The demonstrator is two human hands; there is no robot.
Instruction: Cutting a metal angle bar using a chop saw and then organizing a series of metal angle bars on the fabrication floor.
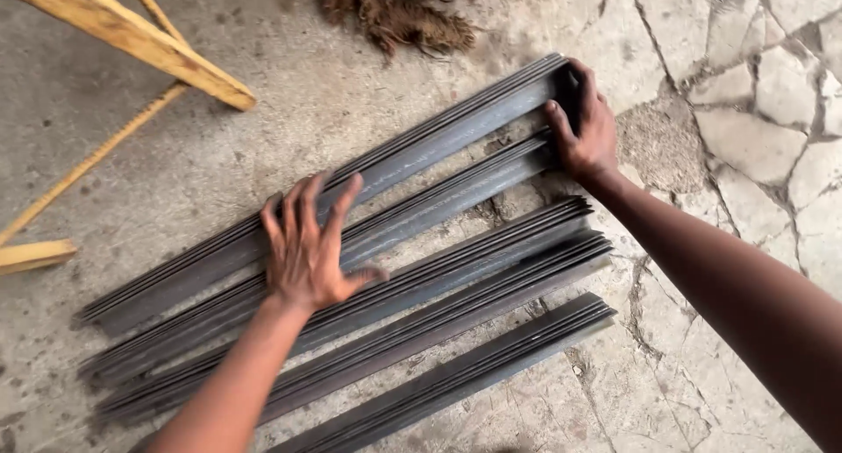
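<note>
Five stacks of dark steel angle bars point(456, 269) lie side by side on the cracked concrete floor point(745, 93), running from seven o'clock up to one o'clock. The left hand point(307, 247) presses flat on the two upper stacks, fingers spread wide, gripping nothing. The right hand point(586, 124) curls around the far end of the top stack point(421, 146) at one o'clock, fingers wrapped over the bar ends. Yellow wooden poles point(132, 36) cross at ten o'clock; a brown fibre clump point(403, 10) sits at twelve.
</note>
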